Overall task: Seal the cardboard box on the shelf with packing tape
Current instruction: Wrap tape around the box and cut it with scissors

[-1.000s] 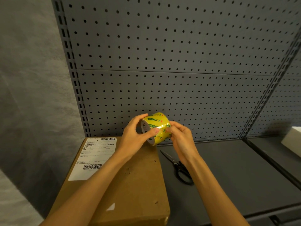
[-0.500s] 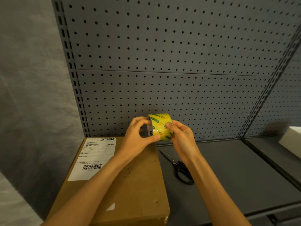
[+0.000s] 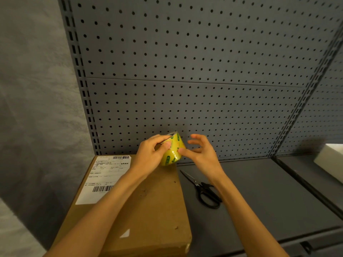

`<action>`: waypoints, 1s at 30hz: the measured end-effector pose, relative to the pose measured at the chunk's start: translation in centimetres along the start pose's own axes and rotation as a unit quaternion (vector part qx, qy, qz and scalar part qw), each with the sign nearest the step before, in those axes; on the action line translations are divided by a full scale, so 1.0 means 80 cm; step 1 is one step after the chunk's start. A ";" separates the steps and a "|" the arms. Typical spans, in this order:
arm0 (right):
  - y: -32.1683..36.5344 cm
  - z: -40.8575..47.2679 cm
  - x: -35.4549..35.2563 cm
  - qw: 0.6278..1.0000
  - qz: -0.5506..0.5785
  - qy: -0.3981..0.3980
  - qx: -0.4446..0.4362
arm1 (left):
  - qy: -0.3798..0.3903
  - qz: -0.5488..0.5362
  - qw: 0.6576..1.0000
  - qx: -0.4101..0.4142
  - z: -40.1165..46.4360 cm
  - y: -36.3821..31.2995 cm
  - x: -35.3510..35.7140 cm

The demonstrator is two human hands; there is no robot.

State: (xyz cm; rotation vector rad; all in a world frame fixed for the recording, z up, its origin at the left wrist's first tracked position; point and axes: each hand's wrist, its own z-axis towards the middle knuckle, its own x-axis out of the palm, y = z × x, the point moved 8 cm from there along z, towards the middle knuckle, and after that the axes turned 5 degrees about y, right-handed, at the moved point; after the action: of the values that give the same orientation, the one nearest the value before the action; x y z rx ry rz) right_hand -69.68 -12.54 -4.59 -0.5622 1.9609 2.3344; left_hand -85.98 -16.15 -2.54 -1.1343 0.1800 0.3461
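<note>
A brown cardboard box (image 3: 148, 210) with a white shipping label (image 3: 104, 178) lies on the left of the grey shelf (image 3: 259, 201). Above the box's far end I hold a yellow roll of packing tape (image 3: 173, 151) with green print. My left hand (image 3: 150, 156) grips the roll, fingers over its top rim and thumb on its side. My right hand (image 3: 201, 153) has only its thumb tip on the roll's face; its fingers are spread and lifted off the roll.
Black scissors (image 3: 202, 190) lie closed on the shelf just right of the box. A white block (image 3: 330, 160) sits at the far right. A grey pegboard wall (image 3: 185, 71) backs the shelf, with an upright post (image 3: 304, 101) on the right.
The roll has been turned and tilted in my left hand. My right fingers have come off the roll and spread; only the thumb stays on it.
</note>
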 end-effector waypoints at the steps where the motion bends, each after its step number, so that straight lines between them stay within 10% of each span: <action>1: 0.004 0.001 0.003 1.000 -0.018 0.019 -0.012 | 0.004 0.006 1.000 -0.001 0.000 -0.002 -0.001; 11: 0.050 -0.001 0.028 0.974 -0.165 0.118 -0.098 | 0.024 0.064 0.997 0.044 -0.001 -0.012 -0.005; 21: 0.031 0.013 0.011 0.986 -0.140 0.070 -0.056 | -0.024 0.006 0.992 -0.120 0.000 0.032 -0.010; 30: 0.028 0.009 0.035 0.994 -0.005 0.105 -0.035 | -0.057 0.035 0.996 -0.065 0.000 0.023 -0.014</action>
State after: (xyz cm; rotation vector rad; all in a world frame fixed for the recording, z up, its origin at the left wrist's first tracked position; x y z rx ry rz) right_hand -73.07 -12.88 -3.19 -0.8543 1.9571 2.4353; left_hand -87.68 -15.67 -3.73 -1.2352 0.0966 0.4889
